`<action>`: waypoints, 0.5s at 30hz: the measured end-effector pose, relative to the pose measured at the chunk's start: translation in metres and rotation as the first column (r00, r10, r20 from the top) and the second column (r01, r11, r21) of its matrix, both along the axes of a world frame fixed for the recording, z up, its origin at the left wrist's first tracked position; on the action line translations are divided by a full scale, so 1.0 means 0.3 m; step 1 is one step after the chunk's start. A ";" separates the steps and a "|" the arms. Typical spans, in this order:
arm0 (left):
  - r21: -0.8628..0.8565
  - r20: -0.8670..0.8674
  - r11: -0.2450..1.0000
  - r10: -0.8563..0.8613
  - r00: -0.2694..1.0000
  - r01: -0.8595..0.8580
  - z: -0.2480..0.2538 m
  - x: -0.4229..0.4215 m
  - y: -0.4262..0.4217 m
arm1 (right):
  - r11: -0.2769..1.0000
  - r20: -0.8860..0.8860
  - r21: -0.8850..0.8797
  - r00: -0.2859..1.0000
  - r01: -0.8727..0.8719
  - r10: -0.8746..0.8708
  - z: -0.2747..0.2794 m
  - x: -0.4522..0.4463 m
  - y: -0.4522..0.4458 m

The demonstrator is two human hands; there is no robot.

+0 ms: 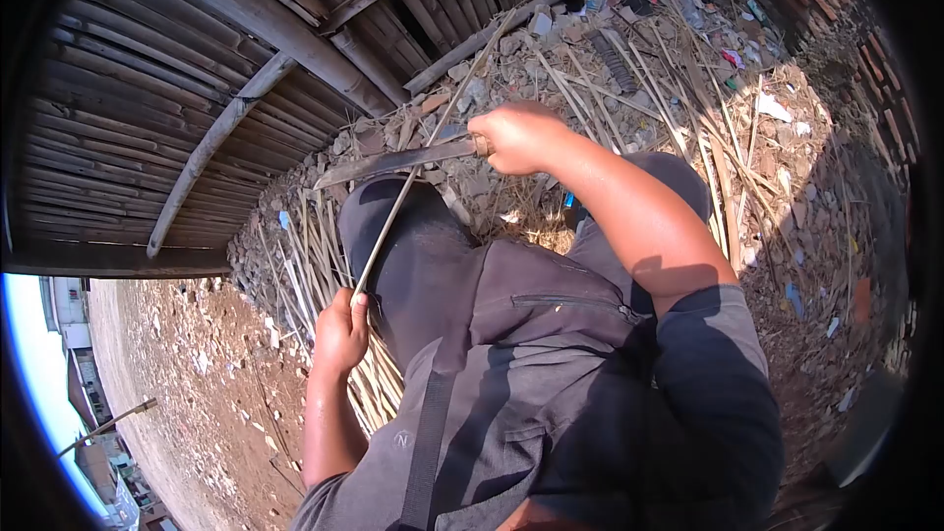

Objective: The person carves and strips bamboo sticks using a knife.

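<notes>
Right hand (521, 141) had a full fist round the handle of a machete (379, 167), its dark, worn blade crossing a long skinny bamboo strip (390, 221) above the left thigh (428, 246). Left hand (339, 336) was nearly closed, pinching the strip's lower end between thumb and fingers. Slatted bamboo wall (147, 118) hemmed in the front-left; stony dirt (211, 383) stretched out left, more loose strips (718, 133) lying over lumpy rubble (369, 135).
</notes>
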State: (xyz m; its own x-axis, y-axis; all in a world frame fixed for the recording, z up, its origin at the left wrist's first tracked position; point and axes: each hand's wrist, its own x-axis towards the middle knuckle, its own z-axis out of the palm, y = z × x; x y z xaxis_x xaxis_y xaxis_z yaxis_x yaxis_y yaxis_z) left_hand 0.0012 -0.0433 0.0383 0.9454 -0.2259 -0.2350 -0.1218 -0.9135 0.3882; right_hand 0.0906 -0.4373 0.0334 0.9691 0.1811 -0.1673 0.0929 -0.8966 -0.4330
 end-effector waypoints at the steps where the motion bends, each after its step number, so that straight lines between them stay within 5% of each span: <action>1: -0.012 0.006 1.000 0.003 1.000 -0.002 -0.011 0.001 0.005 | 0.998 0.000 -0.021 0.998 -0.064 0.064 0.004 -0.011 0.023; 3: -0.048 0.023 0.999 0.020 1.000 -0.019 -0.020 0.003 0.010 | 0.992 0.026 0.024 0.992 -0.123 0.122 -0.070 0.027 0.008; 7: -0.093 0.030 0.994 0.057 0.998 -0.054 -0.033 -0.014 0.014 | 0.929 -0.157 0.307 0.974 0.207 -0.165 -0.198 0.130 -0.178; 8: -0.064 0.006 0.997 0.054 0.999 -0.053 -0.027 -0.007 0.020 | 0.916 -0.290 0.298 0.940 0.269 -0.182 -0.139 0.125 -0.189; 12: -0.036 -0.029 0.999 0.031 0.999 -0.032 -0.007 0.000 0.013 | 0.964 0.047 0.121 0.969 0.236 -0.243 -0.119 0.069 -0.105; 15: -0.043 -0.020 0.999 0.012 1.000 -0.013 -0.019 0.007 0.007 | 0.999 -0.001 -0.027 0.999 -0.044 0.044 0.026 0.003 -0.005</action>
